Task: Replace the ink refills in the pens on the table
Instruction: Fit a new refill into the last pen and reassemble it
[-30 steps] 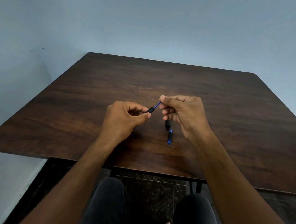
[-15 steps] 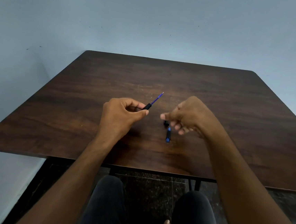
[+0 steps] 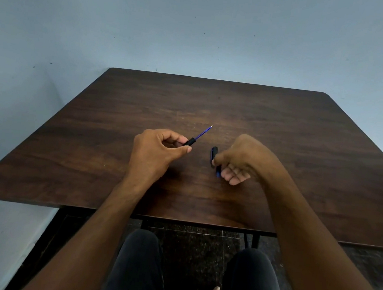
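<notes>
My left hand (image 3: pixel 159 152) grips a black pen barrel (image 3: pixel 189 142) between thumb and fingers. A thin blue ink refill (image 3: pixel 203 133) sticks out of the barrel, pointing up and to the right above the table. To the right, my right hand (image 3: pixel 242 160) is down at the table with its fingers curled. Its thumb and forefinger pinch a short black pen part (image 3: pixel 214 152). A blue bit of the pen part (image 3: pixel 218 174) shows just below the thumb; the hand hides the rest.
The dark wooden table (image 3: pixel 280 134) runs back to a pale blue wall. Its front edge is near my lap, and my knees and the dark floor show below it.
My right hand let go of the refill tip, dropped down and right to the table, and closed on the pen part there. My left hand stayed put, holding the barrel.
</notes>
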{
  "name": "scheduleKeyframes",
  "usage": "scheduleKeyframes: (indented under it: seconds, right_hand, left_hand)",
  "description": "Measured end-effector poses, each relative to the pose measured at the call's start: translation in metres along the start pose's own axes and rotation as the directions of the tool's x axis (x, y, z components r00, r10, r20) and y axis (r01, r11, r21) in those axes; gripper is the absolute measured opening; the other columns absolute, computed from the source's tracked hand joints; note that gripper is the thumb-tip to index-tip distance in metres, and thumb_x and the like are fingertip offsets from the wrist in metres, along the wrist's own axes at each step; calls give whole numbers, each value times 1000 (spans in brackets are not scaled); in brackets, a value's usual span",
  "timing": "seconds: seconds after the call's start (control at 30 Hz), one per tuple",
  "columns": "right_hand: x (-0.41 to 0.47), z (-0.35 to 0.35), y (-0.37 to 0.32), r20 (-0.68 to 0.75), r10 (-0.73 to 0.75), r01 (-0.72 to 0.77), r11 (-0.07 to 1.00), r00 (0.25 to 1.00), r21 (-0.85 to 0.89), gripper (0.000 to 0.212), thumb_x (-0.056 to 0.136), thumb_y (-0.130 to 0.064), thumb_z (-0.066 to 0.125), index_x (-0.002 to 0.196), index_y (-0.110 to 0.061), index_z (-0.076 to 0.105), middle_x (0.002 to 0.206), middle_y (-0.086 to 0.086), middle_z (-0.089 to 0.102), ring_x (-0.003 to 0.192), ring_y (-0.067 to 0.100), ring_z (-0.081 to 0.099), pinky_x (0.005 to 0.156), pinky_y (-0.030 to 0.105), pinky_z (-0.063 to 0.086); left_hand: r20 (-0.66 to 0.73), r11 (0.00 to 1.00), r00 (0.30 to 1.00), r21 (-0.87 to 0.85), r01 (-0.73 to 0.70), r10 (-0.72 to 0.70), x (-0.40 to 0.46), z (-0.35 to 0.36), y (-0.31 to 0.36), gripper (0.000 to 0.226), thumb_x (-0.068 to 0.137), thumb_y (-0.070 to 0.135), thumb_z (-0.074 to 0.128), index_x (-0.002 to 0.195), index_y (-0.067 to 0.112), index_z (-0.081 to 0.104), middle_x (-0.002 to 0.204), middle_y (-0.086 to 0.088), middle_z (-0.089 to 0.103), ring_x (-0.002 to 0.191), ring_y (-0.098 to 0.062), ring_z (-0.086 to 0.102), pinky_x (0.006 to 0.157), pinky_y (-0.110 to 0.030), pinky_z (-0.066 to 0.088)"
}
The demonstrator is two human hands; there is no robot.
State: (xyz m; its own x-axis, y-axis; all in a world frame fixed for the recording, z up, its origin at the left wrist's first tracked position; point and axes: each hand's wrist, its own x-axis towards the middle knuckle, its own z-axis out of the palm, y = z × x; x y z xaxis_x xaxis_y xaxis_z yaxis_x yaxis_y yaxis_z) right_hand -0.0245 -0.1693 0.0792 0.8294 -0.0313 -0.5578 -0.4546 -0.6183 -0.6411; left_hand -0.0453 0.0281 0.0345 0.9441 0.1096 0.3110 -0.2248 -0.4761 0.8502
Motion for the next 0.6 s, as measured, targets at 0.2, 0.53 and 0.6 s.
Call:
scheduleKeyframes:
  seconds: [0.2, 0.53, 0.6]
  right_hand:
    - [2, -10, 8, -224, -316, 387, 729, 922, 565, 19, 100, -4, 61, 87, 10, 61, 80, 31, 71, 54, 29, 72, 53, 36, 63]
    - [10, 5, 18, -330, -413, 471, 307, 849, 827, 13, 91, 3, 70, 101, 8, 66, 92, 24, 78, 83, 32, 78, 73, 36, 64]
    - [10, 6, 18, -318, -413, 460, 310, 853, 832, 16, 91, 2, 70, 104, 9, 66, 94, 25, 78, 85, 33, 78, 74, 37, 64]
  left_hand:
    - [8, 1000, 1000, 13, 18, -18, -2, 0, 3, 22, 72, 26, 91, 80, 39, 75, 72, 14, 75, 70, -5, 70, 61, -9, 52]
    - [12, 998, 1000, 54, 13, -14, -2, 4, 6, 19, 73, 25, 90, 89, 28, 80, 75, 15, 74, 73, 2, 68, 61, -4, 48]
    - [16, 998, 1000, 60, 16, -17, -2, 5, 7, 19, 73, 25, 90, 90, 27, 81, 74, 15, 74, 70, 5, 67, 60, -4, 46]
